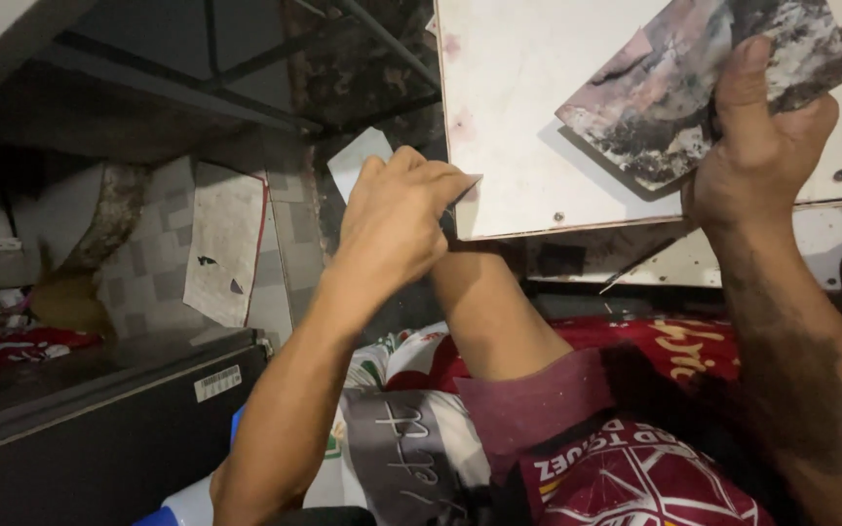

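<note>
A white flat panel with pinkish stains rests tilted on my raised knee. My left hand is at its lower left corner, fingers pinched on a small pale scraper blade whose end sticks up behind the hand. My right hand presses a dirty, paint-smeared flat scraper against the panel's upper right face, thumb pointing up along it. Both forearms reach up from the bottom of the view.
A dark metal case with a small white sticker lies at lower left. Patterned tiles and a torn white sheet lean on the wall behind. Red and white printed cloth covers my lap. Dark shelving spans overhead.
</note>
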